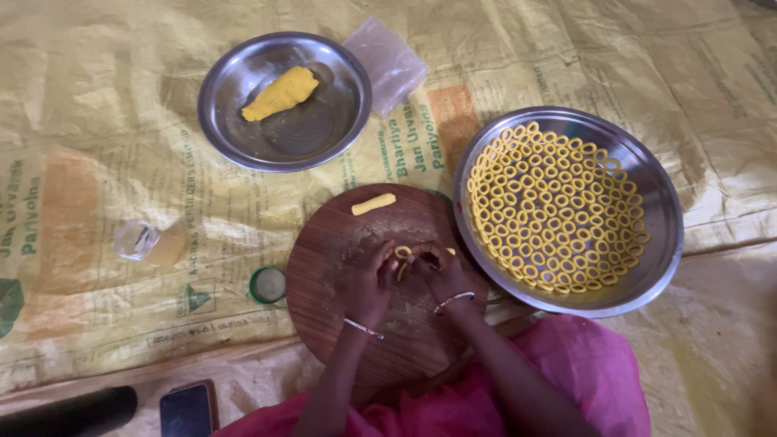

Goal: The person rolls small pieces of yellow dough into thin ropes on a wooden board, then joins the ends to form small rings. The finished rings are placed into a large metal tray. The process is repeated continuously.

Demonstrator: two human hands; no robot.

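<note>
Over the round wooden board (340,324), the left hand (370,285) and right hand (439,271) pinch a thin dough strip (402,257), curling it. It looks soft, light, easily torn; fingertip holds at its ends suit. Beyond: a dough piece (373,204), a steel bowl (660,235) of dough rings (556,206), and a steel plate (324,133) with a dough lump (281,94).

Single head-worn view, looking steeply down from above the seated person's lap. Faces forward over the round brown wooden board (380,283), close below and central. Wide steel bowl of yellow dough rings (647,243) at right, smaller steel plate (235,89) farther ahead. Yellow printed floor sheet (97,146) fills frame. No second view.
</note>
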